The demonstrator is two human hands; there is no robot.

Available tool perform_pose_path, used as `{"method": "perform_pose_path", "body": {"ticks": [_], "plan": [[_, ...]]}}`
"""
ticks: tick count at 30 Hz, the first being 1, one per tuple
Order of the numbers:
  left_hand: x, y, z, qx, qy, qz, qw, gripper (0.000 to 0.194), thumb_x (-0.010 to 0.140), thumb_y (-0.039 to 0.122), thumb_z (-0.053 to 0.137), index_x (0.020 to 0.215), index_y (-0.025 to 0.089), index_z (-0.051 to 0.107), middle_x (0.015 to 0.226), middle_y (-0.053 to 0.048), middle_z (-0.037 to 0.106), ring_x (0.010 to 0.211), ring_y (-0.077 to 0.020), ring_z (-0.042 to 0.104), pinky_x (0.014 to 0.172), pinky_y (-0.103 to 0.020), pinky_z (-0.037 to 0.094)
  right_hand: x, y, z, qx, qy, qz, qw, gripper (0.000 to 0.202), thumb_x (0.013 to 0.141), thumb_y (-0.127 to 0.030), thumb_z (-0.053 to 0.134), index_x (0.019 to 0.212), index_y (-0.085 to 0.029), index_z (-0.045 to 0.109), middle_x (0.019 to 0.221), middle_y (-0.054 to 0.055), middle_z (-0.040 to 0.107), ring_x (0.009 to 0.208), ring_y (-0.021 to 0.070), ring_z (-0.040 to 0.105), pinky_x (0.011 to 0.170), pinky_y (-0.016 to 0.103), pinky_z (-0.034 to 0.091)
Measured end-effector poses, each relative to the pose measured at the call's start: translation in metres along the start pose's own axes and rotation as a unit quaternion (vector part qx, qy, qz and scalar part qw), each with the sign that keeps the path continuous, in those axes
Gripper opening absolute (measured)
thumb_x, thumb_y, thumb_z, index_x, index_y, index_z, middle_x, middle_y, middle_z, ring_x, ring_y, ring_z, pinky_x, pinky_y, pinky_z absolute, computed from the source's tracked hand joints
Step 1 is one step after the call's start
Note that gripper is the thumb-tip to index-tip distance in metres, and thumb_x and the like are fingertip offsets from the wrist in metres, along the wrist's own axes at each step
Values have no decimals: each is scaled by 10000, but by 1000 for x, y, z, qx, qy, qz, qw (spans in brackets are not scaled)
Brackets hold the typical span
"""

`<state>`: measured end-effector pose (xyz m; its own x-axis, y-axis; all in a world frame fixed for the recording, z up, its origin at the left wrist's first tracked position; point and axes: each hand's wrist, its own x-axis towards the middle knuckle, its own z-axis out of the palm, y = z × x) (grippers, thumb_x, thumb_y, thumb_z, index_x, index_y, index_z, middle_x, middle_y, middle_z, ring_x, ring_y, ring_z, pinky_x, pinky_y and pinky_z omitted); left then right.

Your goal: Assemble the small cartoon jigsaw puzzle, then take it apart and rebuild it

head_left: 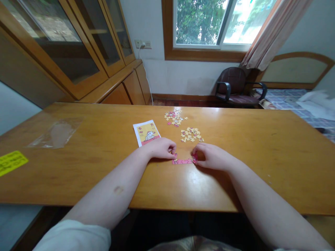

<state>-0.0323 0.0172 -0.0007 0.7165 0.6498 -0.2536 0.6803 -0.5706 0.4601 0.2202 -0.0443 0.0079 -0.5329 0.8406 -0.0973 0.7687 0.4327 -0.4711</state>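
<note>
A row of joined pink jigsaw pieces (183,161) lies flat on the wooden table, with short upturned ends at left and right. My left hand (164,148) is closed, thumb and fingertips pinching at a puzzle piece (175,156) on the left end. At the opposite end, my right hand (211,156) curls its fingers and thumb around a pink puzzle piece (194,158), partly hiding it. A picture sheet (146,132) with a white cartoon figure on yellow and pink lies beyond my left wrist, which overlaps its lower corner.
Loose yellowish pieces (192,134) lie just beyond my hands, and a mixed pink and pale pile (175,118) sits farther back. On the left of the table (104,167) are a clear plastic bag (59,134) and a yellow label (13,162). A chair (235,85) stands behind.
</note>
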Motion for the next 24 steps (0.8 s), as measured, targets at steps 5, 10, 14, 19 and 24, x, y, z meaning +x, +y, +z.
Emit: {"method": "perform_pose_path", "body": {"ticks": [5,10,14,19,24], "plan": [[0,1,0,-4,0,-4,1000,223,717,423,642,691,212,575,624,51,548,577,-114,491,512,-240,298,1,1,3,3,2,-3,1000,222,726,-268,680,935,-206,637,946,48,672,873,200,614,801,306,463],[0,2,-1,-7,1,-6,1000,216,709,416,650,690,214,578,625,50,549,578,-116,495,508,-238,298,4,3,3,1,-14,-21,1000,141,747,-273,693,863,-199,662,946,54,647,852,190,611,778,292,464],[-1,2,-1,-6,2,-6,1000,211,707,408,651,687,212,575,625,51,548,576,-115,494,504,-235,296,4,4,3,10,-20,-21,1000,137,762,-284,698,870,-200,688,979,57,637,862,186,613,792,295,467],[-1,1,0,-1,4,0,1000,224,712,420,648,685,211,573,624,51,549,578,-113,493,509,-231,296,4,7,5,20,-21,-28,999,117,776,-281,690,864,-206,705,990,53,638,864,183,616,807,299,470],[0,0,0,-3,4,1,1000,222,719,423,646,689,214,577,635,50,557,583,-114,493,517,-236,301,5,10,8,29,-23,-38,999,107,782,-279,689,859,-209,713,1006,53,637,882,186,617,828,305,471]]}}
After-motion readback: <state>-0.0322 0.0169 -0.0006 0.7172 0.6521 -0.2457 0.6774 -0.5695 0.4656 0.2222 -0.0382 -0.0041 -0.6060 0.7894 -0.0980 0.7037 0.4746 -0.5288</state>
